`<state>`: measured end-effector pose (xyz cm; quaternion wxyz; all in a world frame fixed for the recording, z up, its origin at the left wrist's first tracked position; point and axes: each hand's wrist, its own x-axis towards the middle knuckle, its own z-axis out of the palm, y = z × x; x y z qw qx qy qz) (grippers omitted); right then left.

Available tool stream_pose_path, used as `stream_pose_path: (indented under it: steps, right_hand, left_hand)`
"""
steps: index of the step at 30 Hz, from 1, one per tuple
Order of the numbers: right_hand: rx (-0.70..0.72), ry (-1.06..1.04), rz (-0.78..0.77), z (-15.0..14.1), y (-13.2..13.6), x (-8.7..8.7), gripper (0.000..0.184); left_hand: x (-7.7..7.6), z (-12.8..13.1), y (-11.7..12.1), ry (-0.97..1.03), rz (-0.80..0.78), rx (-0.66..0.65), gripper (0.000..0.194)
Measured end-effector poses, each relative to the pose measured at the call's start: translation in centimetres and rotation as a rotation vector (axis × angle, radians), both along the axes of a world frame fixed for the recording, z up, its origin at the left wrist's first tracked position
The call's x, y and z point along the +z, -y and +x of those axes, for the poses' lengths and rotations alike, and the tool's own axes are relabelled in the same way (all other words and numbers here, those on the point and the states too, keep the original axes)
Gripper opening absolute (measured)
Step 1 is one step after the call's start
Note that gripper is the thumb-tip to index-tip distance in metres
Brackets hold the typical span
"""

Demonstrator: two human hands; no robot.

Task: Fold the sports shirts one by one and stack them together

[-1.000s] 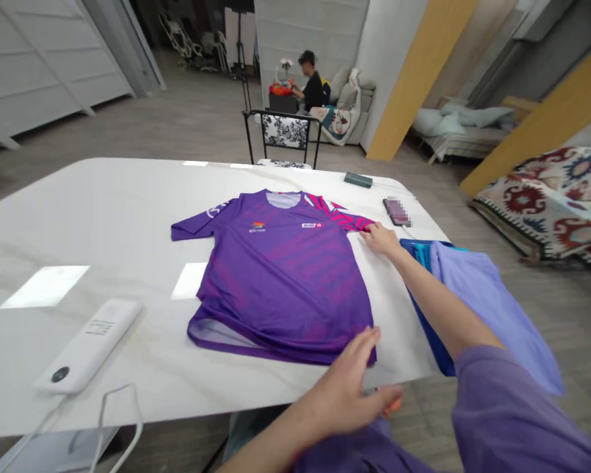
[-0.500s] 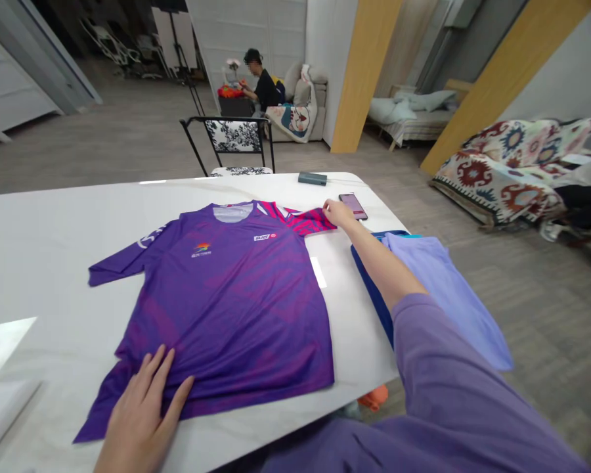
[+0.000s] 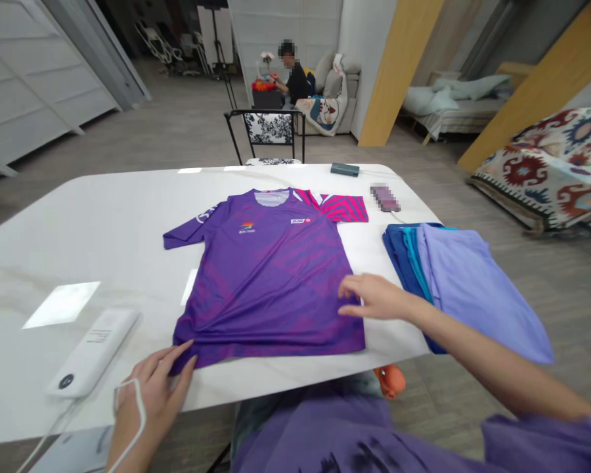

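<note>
A purple short-sleeved T-shirt (image 3: 276, 276) is spread out front side up on the white table (image 3: 113, 217). Its right-hand sleeve has pink stripes, and small logos sit on the chest. At the shirt's lower left corner, my left hand (image 3: 150, 387) touches the hem, thumb and fingers apart, with purple cloth between them. A white cable runs across the back of this hand. My right hand (image 3: 374, 297) is over the shirt's right side edge, fingers slightly bent and thumb apart, holding nothing.
Right of the shirt lies a stack of folded clothes (image 3: 465, 282), lavender on top of blue and teal. A phone (image 3: 385, 198) and a dark power bank (image 3: 345, 169) rest at the far right. A white device (image 3: 93, 351) with a cable lies left. Beyond are a chair (image 3: 268, 128) and a seated person (image 3: 295, 79).
My right hand has left the pink-striped sleeve and come back toward me to the shirt's side. The shirt's lower left corner, flared out before, now lies drawn in under my left hand.
</note>
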<state>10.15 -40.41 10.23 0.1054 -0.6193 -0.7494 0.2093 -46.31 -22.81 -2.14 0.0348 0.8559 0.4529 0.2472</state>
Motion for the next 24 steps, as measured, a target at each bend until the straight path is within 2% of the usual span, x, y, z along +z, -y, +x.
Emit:
stream_pose_path:
  steps: [2, 4, 8, 11, 14, 16, 18, 21, 24]
  right_hand:
    - [-0.003, -0.027, 0.029, -3.8, 4.6, -1.1, 0.044]
    - [-0.062, -0.024, 0.066, -6.1, 7.8, -2.6, 0.040]
    - [-0.166, -0.031, 0.112, -6.9, 11.2, -4.6, 0.021]
    - [-0.145, -0.038, 0.079, -5.9, 12.6, -4.0, 0.014]
    - [-0.118, -0.036, 0.055, -5.5, 12.0, -1.8, 0.021]
    - [-0.102, -0.038, 0.069, -6.2, 9.3, 0.0, 0.026]
    - [-0.064, -0.046, 0.096, -7.9, 4.5, 1.5, 0.027]
    - [0.032, -0.069, 0.144, -11.8, -6.2, 2.3, 0.030]
    - [0.102, -0.091, 0.162, -16.1, -18.9, 1.1, 0.032]
  left_hand:
    - [0.1, -0.1, 0.0, 0.008, 0.004, 0.000, 0.044]
    - [0.7, 0.1, 0.4, 0.034, 0.003, -0.002, 0.043]
    - [2.0, 0.0, 2.2, 0.041, -0.089, -0.093, 0.039]
    - [2.5, -0.8, 3.9, 0.041, -0.152, -0.156, 0.036]
    - [3.2, -0.8, 5.1, 0.088, -0.159, -0.155, 0.033]
    - [4.1, 0.4, 5.1, 0.142, -0.153, -0.136, 0.030]
    - [5.2, 2.5, 4.6, 0.177, -0.139, -0.132, 0.030]
    - [6.1, 6.0, 2.9, 0.116, -0.129, -0.218, 0.039]
    - [5.6, 8.0, 1.4, 0.012, -0.136, -0.299, 0.054]
